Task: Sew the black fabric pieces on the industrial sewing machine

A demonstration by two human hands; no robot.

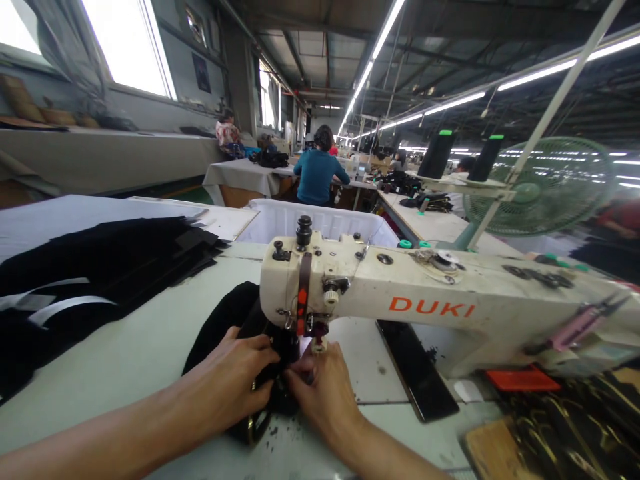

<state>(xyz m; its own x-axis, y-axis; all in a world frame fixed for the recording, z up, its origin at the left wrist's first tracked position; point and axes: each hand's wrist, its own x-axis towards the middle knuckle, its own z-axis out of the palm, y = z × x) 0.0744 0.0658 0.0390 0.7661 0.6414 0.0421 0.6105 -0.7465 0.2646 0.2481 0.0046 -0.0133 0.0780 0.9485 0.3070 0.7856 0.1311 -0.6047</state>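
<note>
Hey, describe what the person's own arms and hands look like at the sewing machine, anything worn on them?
Both forearms are bare as far as the picture shows, with no sleeves in view. The left hand and the right hand wear no gloves. No watch, bracelet or wrist strap shows on either wrist, and no ring is visible on the fingers, though some fingertips are hidden against the dark work.

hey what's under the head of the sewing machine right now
Under the sewing machine head lies a black piece of material, pressed down by the left hand and right hand. The needle and the stitch point are hidden behind the fingers and the machine's front.
</note>
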